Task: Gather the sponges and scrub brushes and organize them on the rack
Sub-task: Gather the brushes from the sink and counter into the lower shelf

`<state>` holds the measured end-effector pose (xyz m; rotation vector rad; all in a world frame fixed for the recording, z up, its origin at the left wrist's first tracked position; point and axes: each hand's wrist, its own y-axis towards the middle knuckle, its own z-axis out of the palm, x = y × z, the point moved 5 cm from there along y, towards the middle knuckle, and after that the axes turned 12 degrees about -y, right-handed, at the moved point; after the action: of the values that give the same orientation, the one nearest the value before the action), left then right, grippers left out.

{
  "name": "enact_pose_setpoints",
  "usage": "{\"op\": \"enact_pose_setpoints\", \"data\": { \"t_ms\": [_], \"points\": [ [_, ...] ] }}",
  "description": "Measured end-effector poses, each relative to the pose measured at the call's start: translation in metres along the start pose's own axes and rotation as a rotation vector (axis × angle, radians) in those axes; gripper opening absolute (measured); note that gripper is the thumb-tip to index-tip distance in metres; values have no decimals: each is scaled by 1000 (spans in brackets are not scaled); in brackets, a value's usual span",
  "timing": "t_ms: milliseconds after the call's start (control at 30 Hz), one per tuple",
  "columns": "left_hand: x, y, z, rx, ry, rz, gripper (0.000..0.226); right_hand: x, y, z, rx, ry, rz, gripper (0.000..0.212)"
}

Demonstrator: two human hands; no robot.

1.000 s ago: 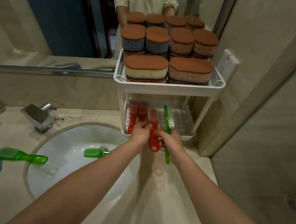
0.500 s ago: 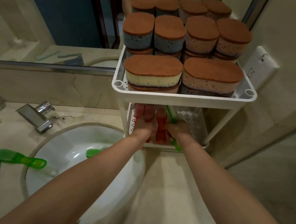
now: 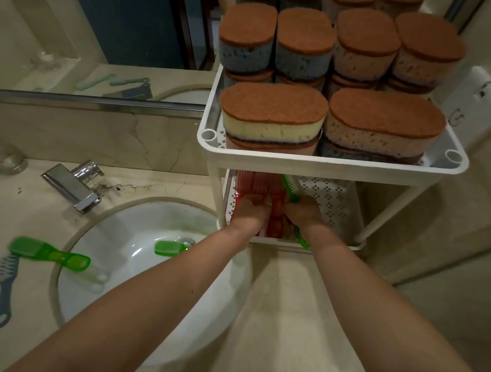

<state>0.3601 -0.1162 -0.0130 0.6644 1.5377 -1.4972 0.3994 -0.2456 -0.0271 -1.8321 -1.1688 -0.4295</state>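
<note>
A chrome faucet (image 3: pixel 72 182) stands behind the white sink (image 3: pixel 120 227), below a mirror (image 3: pixel 120 9).

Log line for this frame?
phase: loading lower tier of rack | left hand: on red brushes | right hand: grips green brush | sponges: top tier

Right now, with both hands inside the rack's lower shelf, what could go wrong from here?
1. The green brush, gripped by the right hand, has its handle poking over the front edge of the lower shelf; released like that, it may slide out.
2. The sponges are stacked high on the top shelf; jolting the rack could topple some toward the sink.
</note>
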Motion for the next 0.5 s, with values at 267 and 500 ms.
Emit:
{"op": "enact_pose_setpoints", "data": {
  "t_ms": [267,500],
  "points": [
    [5,-6,-3,11,24,6,25,-1,-25,-15,12,118,15,4],
    [-1,-25,-8,18,68,123,41,0,-58,-21,56,120,-69,6]
  ]
}}
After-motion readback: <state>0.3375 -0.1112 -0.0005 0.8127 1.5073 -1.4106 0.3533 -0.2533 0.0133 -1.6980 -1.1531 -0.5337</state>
